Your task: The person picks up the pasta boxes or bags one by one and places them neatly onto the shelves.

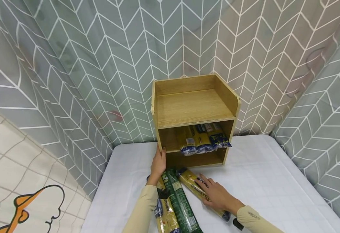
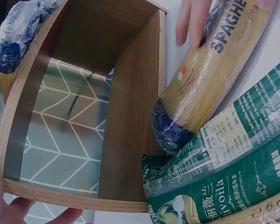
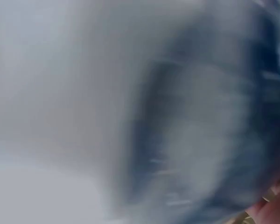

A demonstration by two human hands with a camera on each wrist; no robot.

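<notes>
My left hand (image 1: 158, 163) grips the left side panel of a small wooden shelf (image 1: 196, 110), low at its front edge. In the left wrist view its fingers (image 2: 65, 215) show beyond the panel. My right hand (image 1: 214, 192) holds a yellow spaghetti packet (image 1: 191, 181) lying slanted on the table, with fingers across its top and side. Left of that packet lie a green pasta packet (image 1: 181, 200) and another yellow spaghetti packet (image 1: 167, 215), partly under my left forearm. In the blurred right wrist view, the packet's dark blue end (image 3: 266, 93) fills the right side.
Several yellow packets (image 1: 202, 139) lie side by side on the shelf's middle level, their blue ends jutting past the front edge. A white cloth covers the table (image 1: 129, 168). Patterned grey curtains (image 1: 123, 64) hang behind and on both sides.
</notes>
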